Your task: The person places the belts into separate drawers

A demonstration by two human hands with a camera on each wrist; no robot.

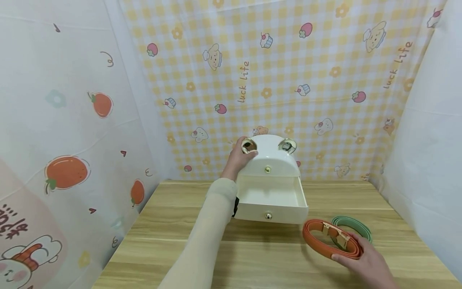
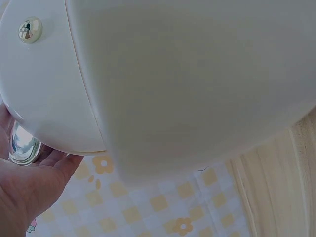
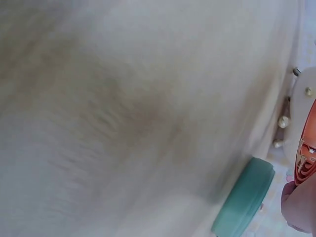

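A small white drawer cabinet (image 1: pixel 268 150) with a rounded top and two shiny round eye-like rings stands near the table's back edge. Its lower drawer (image 1: pixel 249 211) is pulled out, and nothing shows inside. My left hand (image 1: pixel 238 160) grips the cabinet's upper left corner by the ring, thumb in front and fingers behind. In the left wrist view, the drawer's side hides much of the cabinet. On the right, my right hand (image 1: pixel 369 261) holds a coiled orange belt (image 1: pixel 317 245) with a gold buckle. Just behind it lies a coiled green belt (image 1: pixel 362 229), partly covered.
The wood-grain table (image 1: pixel 162 241) runs under everything. A yellow checked cloth (image 1: pixel 231 88) hangs behind the cabinet, with white printed cloth (image 1: pixel 72 132) along the left and plain white cloth (image 1: pixel 429 160) along the right.
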